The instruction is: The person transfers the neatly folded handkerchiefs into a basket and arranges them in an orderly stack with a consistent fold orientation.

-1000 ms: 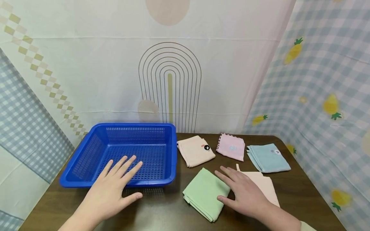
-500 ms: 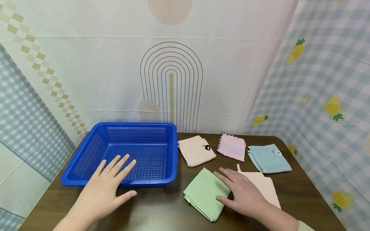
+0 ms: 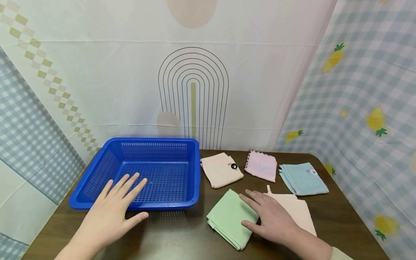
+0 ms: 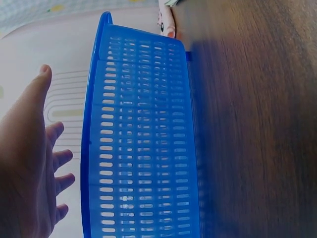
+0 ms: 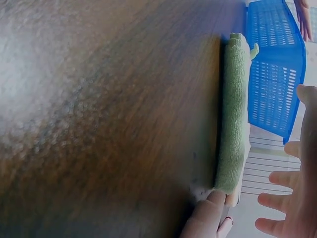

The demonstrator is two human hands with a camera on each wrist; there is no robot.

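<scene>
Left hand [image 3: 110,213] and right hand [image 3: 274,219] hover, fingers extended and parted, gripping nothing. The left is over the near rim of the blue basket [image 3: 196,173]; the right is above the green cloth [image 3: 231,217] and peach cloth [image 3: 298,212], masking whether these touch. Beyond, on the table [image 3: 175,236], lie a cream cloth [image 3: 222,171], pink cloth [image 3: 261,167] and blue cloth [image 3: 303,179], folded and spaced, presumably to keep each distinct.

You face a booth-like corner (whether in a home or a studio, you can't tell): pale patterned cloth [image 3: 260,90] and checked cloth [image 3: 357,86] hang around your wood-grained worktop [image 3: 172,234].
</scene>
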